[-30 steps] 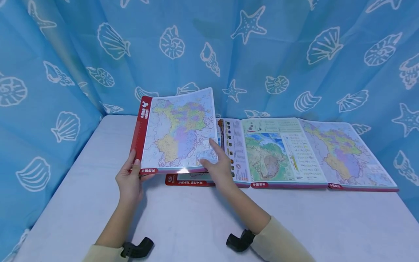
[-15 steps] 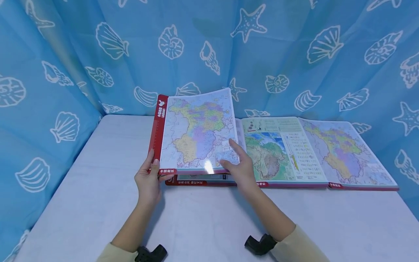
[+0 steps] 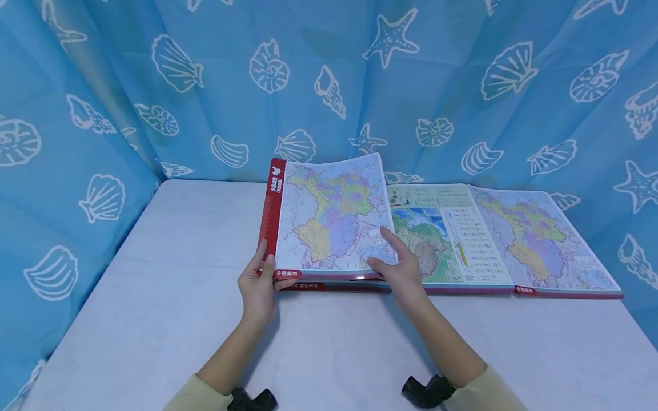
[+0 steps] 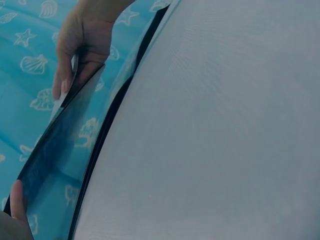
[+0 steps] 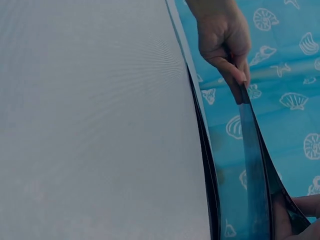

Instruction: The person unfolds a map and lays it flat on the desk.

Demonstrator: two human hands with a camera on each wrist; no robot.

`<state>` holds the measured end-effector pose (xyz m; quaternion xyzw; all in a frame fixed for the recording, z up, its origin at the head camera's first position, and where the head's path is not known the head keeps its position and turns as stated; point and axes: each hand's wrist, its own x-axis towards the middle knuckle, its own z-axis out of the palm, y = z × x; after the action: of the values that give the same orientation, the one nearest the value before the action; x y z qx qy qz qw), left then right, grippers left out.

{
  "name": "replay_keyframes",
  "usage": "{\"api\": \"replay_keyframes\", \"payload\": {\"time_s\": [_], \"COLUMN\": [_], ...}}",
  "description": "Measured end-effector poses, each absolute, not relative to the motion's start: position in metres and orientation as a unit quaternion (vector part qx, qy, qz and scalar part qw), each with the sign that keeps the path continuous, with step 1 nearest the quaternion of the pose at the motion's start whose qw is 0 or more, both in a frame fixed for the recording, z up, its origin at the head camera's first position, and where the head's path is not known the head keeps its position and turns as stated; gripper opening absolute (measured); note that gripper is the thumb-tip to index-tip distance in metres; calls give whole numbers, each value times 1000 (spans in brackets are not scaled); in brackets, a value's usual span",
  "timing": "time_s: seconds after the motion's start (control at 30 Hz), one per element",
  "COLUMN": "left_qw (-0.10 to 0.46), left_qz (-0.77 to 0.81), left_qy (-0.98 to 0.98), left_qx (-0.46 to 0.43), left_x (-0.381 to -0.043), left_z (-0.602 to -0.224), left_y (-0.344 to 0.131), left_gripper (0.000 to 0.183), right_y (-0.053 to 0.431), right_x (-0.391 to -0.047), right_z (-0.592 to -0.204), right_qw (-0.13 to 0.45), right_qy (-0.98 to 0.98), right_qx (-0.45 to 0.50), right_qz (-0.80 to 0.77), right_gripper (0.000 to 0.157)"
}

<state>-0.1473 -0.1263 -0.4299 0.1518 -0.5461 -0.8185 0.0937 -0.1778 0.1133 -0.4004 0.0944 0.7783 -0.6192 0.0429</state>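
A glossy map (image 3: 329,217) with a red strip on its left side is held slightly tilted above the left part of a fold-out map (image 3: 424,245). At its lower left corner my left hand (image 3: 259,291) grips the edge, thumb on top. My right hand (image 3: 406,277) holds the lower right corner, with thumb and a finger over the printed face. The left wrist view shows the dark thin edge of the map (image 4: 55,127) between two hands. In the right wrist view, the map (image 5: 257,165) appears edge-on in more than one layer.
Further panels of the fold-out, including a coloured map panel (image 3: 545,245), lie flat to the right. A white table (image 3: 169,274) stands against a blue curtain (image 3: 329,74) with shell and starfish prints. Black wrist devices (image 3: 429,392) sit at both sleeves.
Both hands have moved right and lowered with the map. It now covers more of the fold-out's left panels. The fold-out has stayed in place.
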Motion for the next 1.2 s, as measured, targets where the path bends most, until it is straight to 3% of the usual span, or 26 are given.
{"api": "replay_keyframes", "payload": {"time_s": [0.47, 1.2], "left_qw": [57, 31], "left_qz": [-821, -779], "left_qy": [-549, -607], "left_qx": [146, 154], "left_x": [-149, -147], "left_z": [-441, -444], "left_y": [-122, -121], "left_gripper": [48, 54], "right_y": [125, 143], "right_x": [-182, -184], "right_z": [-415, -389], "right_qw": [76, 60], "right_qy": [760, 772], "right_qx": [122, 85], "right_qz": [-634, -627], "right_gripper": [69, 69]}}
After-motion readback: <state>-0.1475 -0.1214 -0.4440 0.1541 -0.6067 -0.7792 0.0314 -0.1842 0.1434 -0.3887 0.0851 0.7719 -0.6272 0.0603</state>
